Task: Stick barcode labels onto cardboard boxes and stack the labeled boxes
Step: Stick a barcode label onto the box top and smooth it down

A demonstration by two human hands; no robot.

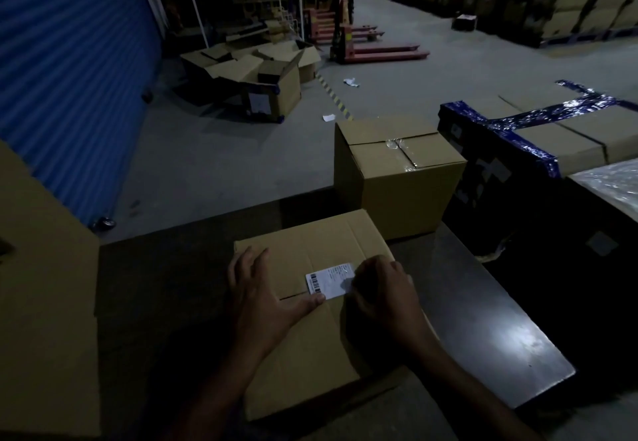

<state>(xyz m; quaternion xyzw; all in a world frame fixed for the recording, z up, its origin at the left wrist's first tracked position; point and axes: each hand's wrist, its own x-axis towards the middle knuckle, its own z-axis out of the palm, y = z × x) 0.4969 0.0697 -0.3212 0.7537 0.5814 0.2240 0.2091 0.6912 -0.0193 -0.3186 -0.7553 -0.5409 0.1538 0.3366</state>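
Observation:
A brown cardboard box (310,344) lies on a dark table (511,337) right in front of me. A white barcode label (328,281) sits on its top, across the flap seam. My left hand (262,302) lies flat on the box, fingers spread, thumb tip pressing the label's lower left corner. My right hand (383,295) rests on the label's right end with fingers curled under; what they pinch is hidden. A second sealed box (397,178) stands upright at the table's far edge.
A big carton (45,285) stands at my left. Boxes with blue tape (538,136) are stacked at the right, over dark ones. Across the floor lie open cartons (255,74), red pallet jacks (373,47) and a blue shutter (69,60).

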